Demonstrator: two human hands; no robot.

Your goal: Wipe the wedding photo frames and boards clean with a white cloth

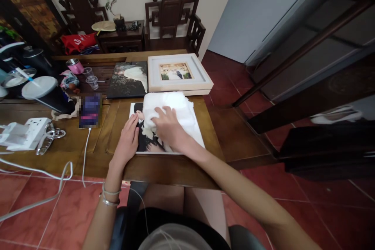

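Observation:
A photo panel with a white edge (149, 146) lies flat near the table's front edge, its picture partly covered. My left hand (127, 136) rests on its left side, fingers stretched out flat and holding nothing. Over the panel's upper and right part lies a folded white towel (168, 101). My right hand (168, 127) grips the towel from above with bent fingers, pressing it against the panel. The towel and this hand hide much of the picture beneath.
Behind the panel lie a dark photo panel (129, 80) and a wood-framed photo (178, 72). To the left are a phone (90, 111) on a white cable, a lidded cup (43, 90), a power strip (32, 134) and a clear hair claw (48, 138). Wooden chairs (172, 11) stand beyond.

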